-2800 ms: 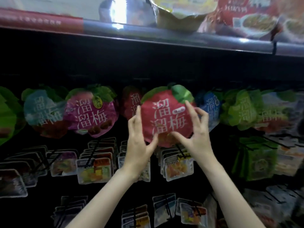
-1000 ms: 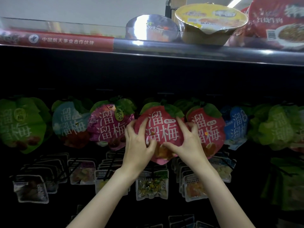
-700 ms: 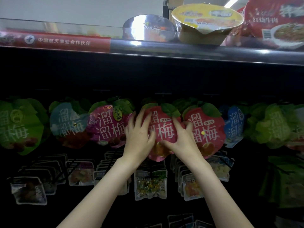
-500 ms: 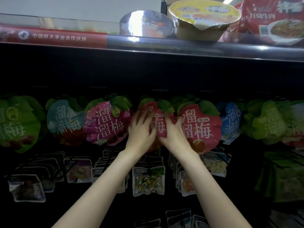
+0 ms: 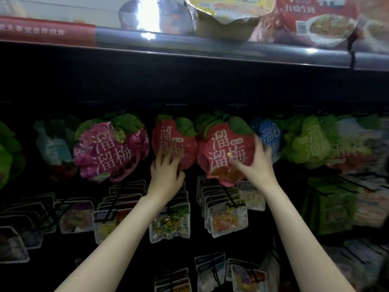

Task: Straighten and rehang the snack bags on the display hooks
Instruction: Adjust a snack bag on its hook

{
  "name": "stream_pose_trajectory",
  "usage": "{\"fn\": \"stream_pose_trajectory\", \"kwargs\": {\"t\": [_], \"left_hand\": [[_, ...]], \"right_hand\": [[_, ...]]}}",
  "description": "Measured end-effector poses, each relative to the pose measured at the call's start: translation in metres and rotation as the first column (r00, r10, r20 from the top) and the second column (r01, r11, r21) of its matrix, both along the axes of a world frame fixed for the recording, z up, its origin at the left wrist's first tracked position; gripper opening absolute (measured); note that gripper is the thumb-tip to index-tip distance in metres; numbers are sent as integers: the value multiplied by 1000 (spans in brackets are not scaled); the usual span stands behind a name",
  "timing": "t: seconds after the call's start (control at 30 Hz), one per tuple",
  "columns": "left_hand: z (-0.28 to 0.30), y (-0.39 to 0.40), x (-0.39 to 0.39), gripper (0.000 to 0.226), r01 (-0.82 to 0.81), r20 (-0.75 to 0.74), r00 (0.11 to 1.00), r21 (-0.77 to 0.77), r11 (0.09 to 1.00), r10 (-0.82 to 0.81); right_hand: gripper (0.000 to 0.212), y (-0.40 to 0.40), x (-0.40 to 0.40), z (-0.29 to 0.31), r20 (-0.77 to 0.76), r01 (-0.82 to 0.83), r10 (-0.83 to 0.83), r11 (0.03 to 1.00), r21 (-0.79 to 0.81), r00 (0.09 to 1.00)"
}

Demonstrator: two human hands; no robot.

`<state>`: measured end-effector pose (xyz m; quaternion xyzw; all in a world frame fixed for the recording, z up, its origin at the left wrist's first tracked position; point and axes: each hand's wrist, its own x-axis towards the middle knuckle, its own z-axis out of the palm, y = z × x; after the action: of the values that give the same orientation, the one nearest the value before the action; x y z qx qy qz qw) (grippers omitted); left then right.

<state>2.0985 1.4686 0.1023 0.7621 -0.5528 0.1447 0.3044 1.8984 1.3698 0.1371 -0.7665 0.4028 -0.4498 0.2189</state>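
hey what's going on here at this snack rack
A person is tidying hanging plum snack bags. The left hand rests with spread fingers on the narrower red bag, while the right hand cups the lower right edge of the wider red bag beside it. Both bags hang in the row.

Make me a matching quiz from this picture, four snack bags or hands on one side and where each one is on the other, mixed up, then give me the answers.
Things:
1. Magenta bag
2. Blue bag
3. Left hand
4. Right hand

Places:
A. On the wide red bag, fingers round its right edge
B. Right of both red bags
C. On the lower part of the narrow red bag
D. Left of both red bags

Pairs: 1-D, 2-B, 3-C, 4-A
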Motion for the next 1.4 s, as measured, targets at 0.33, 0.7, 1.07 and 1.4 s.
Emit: {"fn": "stream_pose_trajectory", "kwargs": {"t": [0.33, 0.7, 1.07, 1.4], "left_hand": [[31, 3, -57, 76, 350, -545, 699, -302, 886, -462], [29, -8, -88, 86, 537, -524, 589, -314, 783, -615], [12, 62, -38, 76, 158, -376, 848, -494, 855, -373], [46, 51, 1, 72, 159, -213, 944, -383, 910, -254]], "right_hand": [[85, 13, -3, -7, 326, -174, 182, 983, -54, 928], [57, 42, -57, 25, 254, -398, 466, 875, -275, 848], [66, 52, 22, -5, 164, -577, 624, 774, -259, 764], [55, 38, 71, -20, 234, -447, 513, 849, -282, 826]]}}
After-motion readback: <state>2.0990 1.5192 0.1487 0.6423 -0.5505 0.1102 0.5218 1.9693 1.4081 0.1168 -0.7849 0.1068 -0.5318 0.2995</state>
